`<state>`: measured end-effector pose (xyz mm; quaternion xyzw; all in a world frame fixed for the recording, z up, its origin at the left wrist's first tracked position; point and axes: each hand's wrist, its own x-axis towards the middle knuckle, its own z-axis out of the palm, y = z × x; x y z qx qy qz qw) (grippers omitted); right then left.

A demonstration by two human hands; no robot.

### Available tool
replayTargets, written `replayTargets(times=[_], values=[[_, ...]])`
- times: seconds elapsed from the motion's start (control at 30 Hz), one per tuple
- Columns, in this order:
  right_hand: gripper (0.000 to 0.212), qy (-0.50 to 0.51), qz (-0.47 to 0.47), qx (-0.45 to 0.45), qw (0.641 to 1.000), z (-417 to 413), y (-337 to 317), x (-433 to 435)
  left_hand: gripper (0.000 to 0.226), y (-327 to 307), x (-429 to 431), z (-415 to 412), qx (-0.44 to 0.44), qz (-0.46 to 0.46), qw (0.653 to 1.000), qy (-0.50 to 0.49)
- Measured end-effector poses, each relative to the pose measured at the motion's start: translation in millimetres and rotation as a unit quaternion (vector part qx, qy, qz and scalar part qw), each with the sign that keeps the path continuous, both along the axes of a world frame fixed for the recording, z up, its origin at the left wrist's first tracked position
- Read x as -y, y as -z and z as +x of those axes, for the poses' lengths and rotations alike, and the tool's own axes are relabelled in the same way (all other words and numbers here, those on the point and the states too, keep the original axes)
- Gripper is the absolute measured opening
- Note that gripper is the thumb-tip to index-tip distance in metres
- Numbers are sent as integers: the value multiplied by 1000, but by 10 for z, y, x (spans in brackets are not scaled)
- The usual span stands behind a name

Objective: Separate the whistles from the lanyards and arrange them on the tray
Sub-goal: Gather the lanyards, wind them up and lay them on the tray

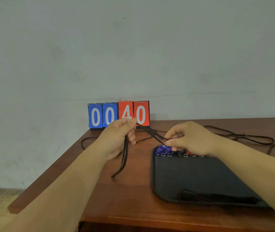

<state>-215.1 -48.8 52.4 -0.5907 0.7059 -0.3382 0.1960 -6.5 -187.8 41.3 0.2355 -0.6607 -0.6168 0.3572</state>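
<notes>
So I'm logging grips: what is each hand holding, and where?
Both hold the thin black cord lanyard: left hand fisted around mid-length, right hand pinching near the end.

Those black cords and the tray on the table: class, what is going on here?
A person is working bare-handed at a wooden table. The left hand grips a bundle of black lanyards, and the right hand pinches the same cords above the dark tray. A row of whistles with metal rings lines the tray's far edge. More cords lie behind.
</notes>
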Motion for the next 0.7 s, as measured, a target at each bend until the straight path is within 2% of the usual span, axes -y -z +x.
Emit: replayTargets(times=[0.13, 0.27, 0.37, 0.47, 0.57, 0.7], values=[[3, 6, 4, 68, 998, -116, 149, -92, 35, -177, -123, -211, -112, 127, 986, 6], [7, 11, 8, 226, 974, -216, 263, -172, 40, -278, -214, -432, -188, 199, 962, 17], [7, 10, 11, 309, 951, -259, 295, -247, 45, -355, -344, -602, -222, 230, 947, 31], [16, 10, 0, 347, 938, -301, 310, -354, 47, -438, -498, -742, -244, 247, 937, 38], [7, 6, -17, 397, 918, -351, 321, -448, 48, -478, -601, -845, -262, 251, 931, 47], [8, -32, -33, 438, 898, -344, 313, -524, 45, -503, -676, -968, -288, 268, 917, 65]])
